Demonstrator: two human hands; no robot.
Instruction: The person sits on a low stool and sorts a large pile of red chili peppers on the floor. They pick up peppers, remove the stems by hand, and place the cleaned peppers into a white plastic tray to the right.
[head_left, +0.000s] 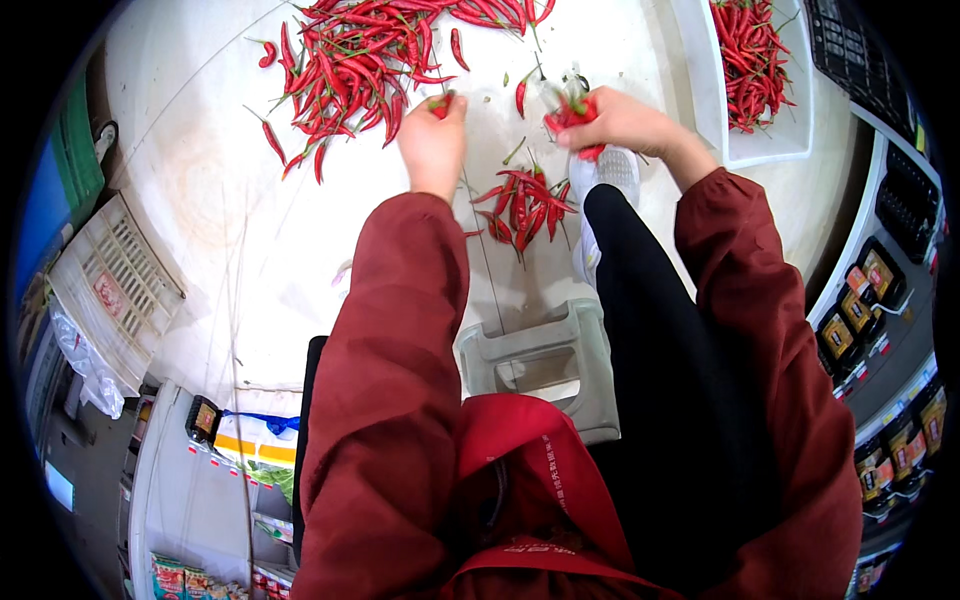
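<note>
My left hand (431, 142) is closed around a red chili pepper (442, 105), of which only a part shows above the fingers. It is at the near right edge of a large heap of red chili peppers (352, 75) on the pale floor. Farther right, my right hand (626, 124) grips a bunch of red chilies (571, 114), blurred, with green stems pointing up. Below and between the hands lies a smaller pile of chilies (525, 206). One loose chili (520, 97) rests on the floor between the hands, left of the gripped bunch.
A white plastic bin (772, 146) with more chilies stands at upper right. My white shoe (611, 169) is under the right hand. A grey plastic stool (540, 341) is before me. At left is a slatted crate (127, 277); at right, shelves hold packaged goods (855, 315).
</note>
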